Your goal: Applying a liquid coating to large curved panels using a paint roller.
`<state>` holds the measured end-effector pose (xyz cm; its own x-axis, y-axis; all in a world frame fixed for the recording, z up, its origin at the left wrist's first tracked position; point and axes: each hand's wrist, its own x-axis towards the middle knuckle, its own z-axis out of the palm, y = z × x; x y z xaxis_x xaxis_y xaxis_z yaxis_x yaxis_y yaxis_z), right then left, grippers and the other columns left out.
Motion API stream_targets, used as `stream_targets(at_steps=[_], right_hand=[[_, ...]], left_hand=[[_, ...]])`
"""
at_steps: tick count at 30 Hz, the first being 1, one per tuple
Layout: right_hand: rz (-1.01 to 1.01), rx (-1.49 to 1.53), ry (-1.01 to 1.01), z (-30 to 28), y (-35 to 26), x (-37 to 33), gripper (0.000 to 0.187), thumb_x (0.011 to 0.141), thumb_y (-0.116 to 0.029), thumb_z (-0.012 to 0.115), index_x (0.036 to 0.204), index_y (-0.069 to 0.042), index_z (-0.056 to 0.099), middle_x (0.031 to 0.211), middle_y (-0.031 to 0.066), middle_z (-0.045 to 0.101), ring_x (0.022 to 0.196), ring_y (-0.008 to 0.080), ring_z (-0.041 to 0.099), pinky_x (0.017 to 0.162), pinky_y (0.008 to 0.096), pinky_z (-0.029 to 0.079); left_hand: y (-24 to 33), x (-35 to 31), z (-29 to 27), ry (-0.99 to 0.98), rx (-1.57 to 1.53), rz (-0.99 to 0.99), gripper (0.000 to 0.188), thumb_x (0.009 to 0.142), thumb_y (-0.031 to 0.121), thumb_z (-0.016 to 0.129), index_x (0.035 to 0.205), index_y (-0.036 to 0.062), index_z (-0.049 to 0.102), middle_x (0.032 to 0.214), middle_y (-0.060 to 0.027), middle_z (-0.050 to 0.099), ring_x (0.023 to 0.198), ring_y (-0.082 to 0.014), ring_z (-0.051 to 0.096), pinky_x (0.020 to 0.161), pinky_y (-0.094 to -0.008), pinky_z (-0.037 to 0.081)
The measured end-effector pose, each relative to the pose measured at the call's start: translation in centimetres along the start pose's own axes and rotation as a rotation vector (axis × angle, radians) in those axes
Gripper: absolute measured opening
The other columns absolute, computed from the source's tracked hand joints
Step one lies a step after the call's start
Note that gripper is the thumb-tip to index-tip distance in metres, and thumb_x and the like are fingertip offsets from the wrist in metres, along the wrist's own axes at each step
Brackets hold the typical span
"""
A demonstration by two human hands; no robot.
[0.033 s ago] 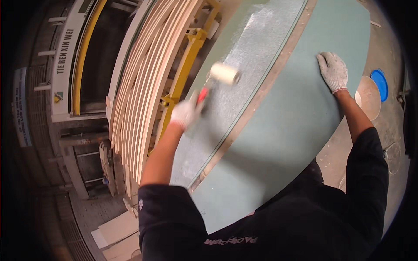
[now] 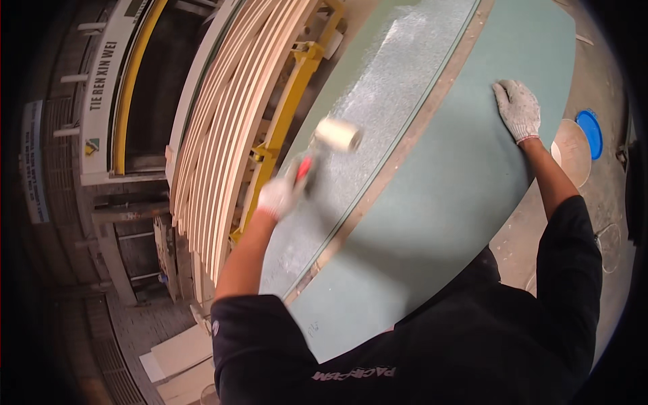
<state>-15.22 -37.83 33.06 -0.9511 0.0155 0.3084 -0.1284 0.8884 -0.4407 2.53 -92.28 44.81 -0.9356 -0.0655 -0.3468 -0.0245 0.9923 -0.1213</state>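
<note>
Gripped in my gloved left hand [image 2: 279,194] is a paint roller [image 2: 339,135] with a pale cream sleeve and a red handle; motion blurs the hand slightly. The roller is over a green board [image 2: 405,74] coated with a whitish wet layer, its far-left part still plain green. A second green board [image 2: 432,196], without the white layer, lies nearer my body. On its right part rests my gloved right hand [image 2: 518,111], laid flat with nothing in it. A brownish strip [image 2: 412,135] shows between the two boards.
Left of the boards stand stacked pale wood strips [image 2: 219,121] beside a yellow metal frame [image 2: 283,108]. A white machine with a yellow edge [image 2: 123,88] is farther left. On the floor at right are a blue lid [image 2: 589,133] and a round tan disc [image 2: 572,154].
My left hand and the roller have moved a little toward my body and to the left across the coated board. The right hand stays in place.
</note>
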Motion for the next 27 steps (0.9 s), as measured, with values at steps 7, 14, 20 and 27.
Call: stream_targets(at_steps=[7,14,20,27], right_hand=[[-0.014,-0.063,0.012,0.1,-0.1,-0.8,0.029,0.100,-0.035,0.060,0.106,-0.010,0.073,0.100,0.0142,0.070,0.099,0.0343,0.067,0.088,0.0452,0.052],[-0.025,-0.036,0.046,0.4,1.1,-1.2,0.026,0.099,-0.033,0.062,0.103,-0.010,0.073,0.095,0.0133,0.070,0.094,0.0338,0.068,0.084,0.0453,0.052],[-0.024,0.036,0.053,-0.3,-0.3,-0.7,0.022,0.098,-0.031,0.065,0.102,-0.010,0.073,0.093,0.0116,0.070,0.090,0.0331,0.067,0.081,0.0444,0.052],[-0.062,0.056,0.038,0.4,-0.5,-0.6,0.024,0.099,-0.031,0.064,0.105,-0.010,0.072,0.096,0.0130,0.070,0.093,0.0338,0.068,0.083,0.0436,0.053]], left_hand=[[-11.3,-31.4,3.3,-0.443,0.152,-0.346,0.059,0.101,0.050,0.052,0.151,0.0177,0.044,0.100,-0.0256,0.073,0.092,-0.0443,0.071,0.082,-0.0565,0.055],[-7.2,-13.0,-4.3,-0.357,0.295,0.002,0.051,0.102,0.046,0.054,0.140,0.0132,0.051,0.074,-0.0174,0.069,0.068,-0.0366,0.070,0.060,-0.0515,0.053],[7.7,13.2,-8.1,-0.089,0.058,-0.011,0.064,0.105,0.051,0.044,0.153,0.0093,0.041,0.113,-0.0328,0.068,0.104,-0.0444,0.069,0.093,-0.0510,0.054],[13.3,21.8,-11.6,0.066,0.032,0.096,0.050,0.104,0.046,0.044,0.132,0.0068,0.056,0.110,-0.0295,0.070,0.105,-0.0431,0.069,0.093,-0.0524,0.053]])
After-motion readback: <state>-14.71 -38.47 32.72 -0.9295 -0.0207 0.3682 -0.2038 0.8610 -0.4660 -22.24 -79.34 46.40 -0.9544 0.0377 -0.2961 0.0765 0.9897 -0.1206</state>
